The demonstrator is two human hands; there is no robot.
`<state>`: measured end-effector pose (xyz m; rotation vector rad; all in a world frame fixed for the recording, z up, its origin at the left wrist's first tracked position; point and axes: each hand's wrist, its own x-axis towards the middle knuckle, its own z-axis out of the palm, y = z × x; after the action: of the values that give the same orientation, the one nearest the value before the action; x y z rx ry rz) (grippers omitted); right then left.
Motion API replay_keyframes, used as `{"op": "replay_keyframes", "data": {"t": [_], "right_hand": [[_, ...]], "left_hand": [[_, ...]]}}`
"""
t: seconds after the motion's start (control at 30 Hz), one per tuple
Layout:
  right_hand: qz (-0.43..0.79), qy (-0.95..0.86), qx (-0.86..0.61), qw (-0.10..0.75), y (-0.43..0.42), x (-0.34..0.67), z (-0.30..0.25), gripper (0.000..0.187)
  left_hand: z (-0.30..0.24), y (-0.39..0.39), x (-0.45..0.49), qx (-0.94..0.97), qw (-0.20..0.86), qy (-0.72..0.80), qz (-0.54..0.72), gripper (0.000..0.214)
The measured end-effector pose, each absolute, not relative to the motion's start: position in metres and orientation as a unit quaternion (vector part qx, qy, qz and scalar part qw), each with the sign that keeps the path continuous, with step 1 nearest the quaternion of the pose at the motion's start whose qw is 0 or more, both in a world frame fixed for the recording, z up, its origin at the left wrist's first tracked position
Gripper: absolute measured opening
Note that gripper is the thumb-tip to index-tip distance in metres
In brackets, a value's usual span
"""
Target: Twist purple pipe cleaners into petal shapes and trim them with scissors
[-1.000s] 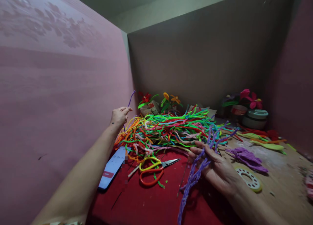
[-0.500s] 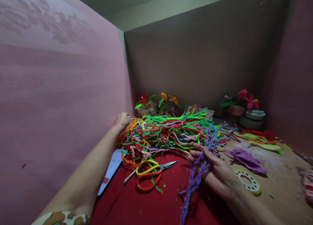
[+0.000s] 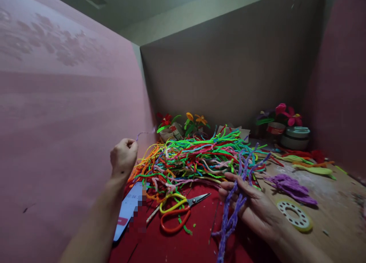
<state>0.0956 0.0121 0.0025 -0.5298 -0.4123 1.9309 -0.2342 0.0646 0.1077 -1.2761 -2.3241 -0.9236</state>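
Observation:
My left hand (image 3: 124,156) is raised beside the pink wall, fingers closed on one thin purple pipe cleaner (image 3: 145,133) whose free end points right, over the edge of the pile. In my right hand (image 3: 248,202), palm turned up, several fuzzy purple pipe cleaners (image 3: 225,221) lie across the fingers with the thumb over them. A large tangled pile of coloured pipe cleaners (image 3: 197,152) spreads between and beyond both hands. Scissors (image 3: 183,209) with one yellow and one orange handle lie on the red cloth (image 3: 200,232), blades toward my right hand.
A phone (image 3: 128,209) lies under my left forearm. Pipe-cleaner flowers (image 3: 197,120) stand behind the pile, with more pink flowers (image 3: 290,114) near a lidded jar (image 3: 296,137). To the right lie a purple bundle (image 3: 291,188) and a tape roll (image 3: 296,216). Walls enclose the sides and back.
My left hand has drawn back from the pile's left edge, toward me and leftward, with a purple pipe cleaner now showing in it. My right hand has hardly moved.

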Motion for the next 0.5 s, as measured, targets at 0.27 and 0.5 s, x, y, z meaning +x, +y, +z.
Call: {"op": "replay_keyframes", "data": {"t": [0.27, 0.5], "right_hand": [[0.816, -0.179, -0.178, 0.52, 0.007, 0.092, 0.007, 0.02], [0.794, -0.14, -0.151, 0.573, 0.012, 0.093, 0.017, 0.025]], "left_hand": [[0.098, 0.013, -0.153, -0.61, 0.141, -0.647, -0.435, 0.019], [0.043, -0.017, -0.073, -0.854, 0.145, -0.454, -0.206, 0.019]]}}
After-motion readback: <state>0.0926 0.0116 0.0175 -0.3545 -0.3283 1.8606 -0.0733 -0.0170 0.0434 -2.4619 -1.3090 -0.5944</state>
